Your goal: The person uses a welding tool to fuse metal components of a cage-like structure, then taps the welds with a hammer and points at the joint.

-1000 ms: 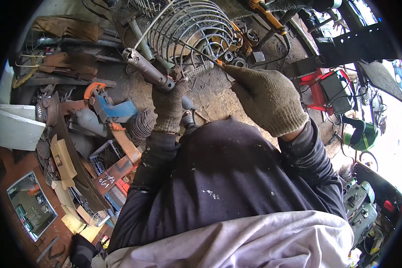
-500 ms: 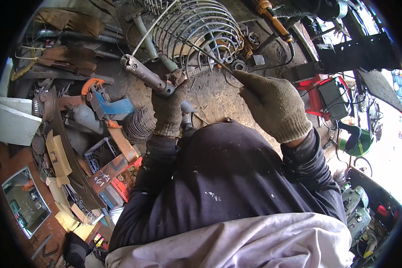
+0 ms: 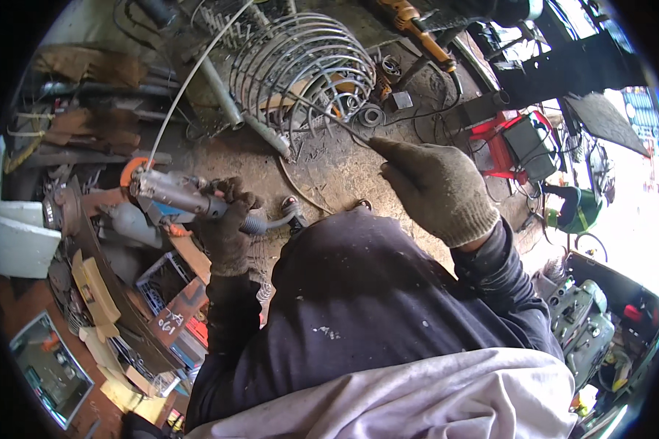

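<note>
Left hand (image 3: 227, 238), gloved, is gripping a grey-brown metal tube (image 3: 179, 196), fingers curled round its near end; the rest of the tube is sticking out to the left of the fist, lying roughly level. A pale thin rod (image 3: 170, 113) is rising from the tube's far end, bending up and to the right. A ribbed grey sleeve (image 3: 253, 223) is showing just right of the fist. Right hand (image 3: 439, 192), also gloved, is pinching a dark thin rod (image 3: 344, 126) between thumb and fingers; the rod is pointing up and left from the fingertips, its far part overlapping the wire rings (image 3: 271, 66) in view; whether they are touching, cannot tell. Containers: on the left, a white box (image 3: 22, 249) is standing near the edge of view, contents hidden. An open cardboard box (image 3: 94, 289) is lying right of it. A blue-grey lattice crate (image 3: 152, 290) is sitting farther right, its inside too dark to read. Over on the right, a red plastic frame (image 3: 485, 132) is standing beside a dark grey box (image 3: 531, 150).
</note>
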{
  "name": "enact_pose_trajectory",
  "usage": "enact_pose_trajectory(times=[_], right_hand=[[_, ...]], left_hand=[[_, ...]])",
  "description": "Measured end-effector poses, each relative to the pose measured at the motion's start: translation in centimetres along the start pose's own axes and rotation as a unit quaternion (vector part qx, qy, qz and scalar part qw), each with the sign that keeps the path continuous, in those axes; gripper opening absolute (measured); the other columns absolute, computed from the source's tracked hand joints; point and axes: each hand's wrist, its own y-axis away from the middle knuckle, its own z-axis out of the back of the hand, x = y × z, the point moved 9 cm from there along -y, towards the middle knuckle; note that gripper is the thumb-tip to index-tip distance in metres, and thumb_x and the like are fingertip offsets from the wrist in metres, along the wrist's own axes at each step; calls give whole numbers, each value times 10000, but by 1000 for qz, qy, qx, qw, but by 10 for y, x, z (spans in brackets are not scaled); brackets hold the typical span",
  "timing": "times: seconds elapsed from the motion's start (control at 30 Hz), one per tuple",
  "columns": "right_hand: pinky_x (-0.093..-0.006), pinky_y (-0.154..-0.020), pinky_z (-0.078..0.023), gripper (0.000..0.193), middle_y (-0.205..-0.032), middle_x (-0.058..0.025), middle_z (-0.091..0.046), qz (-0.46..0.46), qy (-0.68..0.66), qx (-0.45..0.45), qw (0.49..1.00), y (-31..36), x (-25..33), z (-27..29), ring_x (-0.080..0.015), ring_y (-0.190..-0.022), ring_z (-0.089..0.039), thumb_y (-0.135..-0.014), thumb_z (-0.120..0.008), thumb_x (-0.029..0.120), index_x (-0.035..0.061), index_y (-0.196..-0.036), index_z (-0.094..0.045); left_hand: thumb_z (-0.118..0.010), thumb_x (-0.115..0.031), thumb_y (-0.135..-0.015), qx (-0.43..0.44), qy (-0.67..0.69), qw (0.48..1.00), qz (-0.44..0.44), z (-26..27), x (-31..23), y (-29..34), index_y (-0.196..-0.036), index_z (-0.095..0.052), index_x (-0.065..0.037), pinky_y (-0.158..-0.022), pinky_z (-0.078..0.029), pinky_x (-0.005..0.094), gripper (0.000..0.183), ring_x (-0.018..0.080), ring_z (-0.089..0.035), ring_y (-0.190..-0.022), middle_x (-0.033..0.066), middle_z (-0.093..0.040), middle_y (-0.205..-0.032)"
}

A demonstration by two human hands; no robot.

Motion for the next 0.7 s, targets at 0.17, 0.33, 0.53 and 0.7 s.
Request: enact_pose_trajectory(times=[0.17, 0.33, 0.53, 0.7], right_hand=[[-483, -701, -554, 320, -855, -145, -719, 21, -1, -24, 999, 0, 2, 3, -363, -798, -700, -948, -573, 241, 156, -1236, -682], [-446, -655, -551, 369, -829, -125, -706, -1, 10, 20, 1000, 2, -2, 2, -344, -773, -696, -911, -634, 216, 158, -1273, -664], [-447, -586, -535, 347, -789, -100, -688, -1, 16, 15, 1000, 1, -7, -7, -332, -705, -686, -893, -603, 210, 185, -1232, -667], [-448, -617, -543, 364, -837, -111, -713, 2, 13, 79, 997, -2, -3, -8, -339, -740, -698, -902, -624, 200, 183, -1264, -658]], left_hand=[[-691, 104, -754, -52, 17, 998, 10, -6, -3, 1, -1170, -524, -79, -763, -636, 424, 484, 216, -688, -840, 94, -650, -1044], [-696, 81, -800, 18, 24, 999, 37, 3, 9, 2, -1175, -534, -185, -730, -504, 380, 488, 173, -579, -821, 65, -604, -1082], [-705, 35, -823, 48, 56, 997, 31, 8, -19, 19, -1142, -514, -169, -701, -566, 385, 424, 175, -600, -800, 76, -573, -969], [-685, 7, -831, 18, 82, 996, -7, 3, -29, 42, -1169, -540, -149, -751, -519, 381, 399, 191, -584, -829, 80, -604, -1037]])
